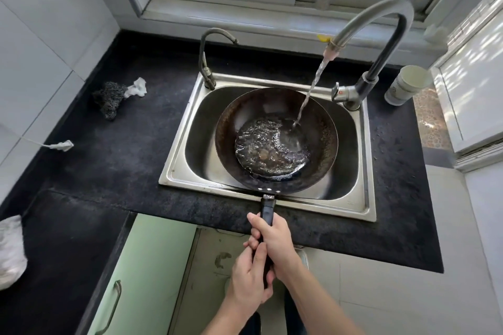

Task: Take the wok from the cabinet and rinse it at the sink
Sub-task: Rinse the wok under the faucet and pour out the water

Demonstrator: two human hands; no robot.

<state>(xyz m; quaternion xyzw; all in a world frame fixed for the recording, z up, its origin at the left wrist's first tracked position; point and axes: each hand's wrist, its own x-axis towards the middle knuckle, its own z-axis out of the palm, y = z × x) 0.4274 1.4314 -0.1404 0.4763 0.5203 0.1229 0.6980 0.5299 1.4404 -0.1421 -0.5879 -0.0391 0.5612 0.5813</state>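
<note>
Wok (pixel 228 130) over sink (pixel 177 173), handle (pixel 268 211) pointing toward the person, left grip (pixel 249 277) and right grip (pixel 277 242) clamped round handle

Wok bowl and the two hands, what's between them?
Head view: only the wok's black handle, bare there, passing over the sink's front rim and black counter.

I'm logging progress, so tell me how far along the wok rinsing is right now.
Done: the wok is already at the sink, held over the basin. In hand: the faucet is running, water pools in the wok, and the left hand and right hand both grip its handle. Left, likely: swirl, tip the water out and turn the faucet off.
</note>
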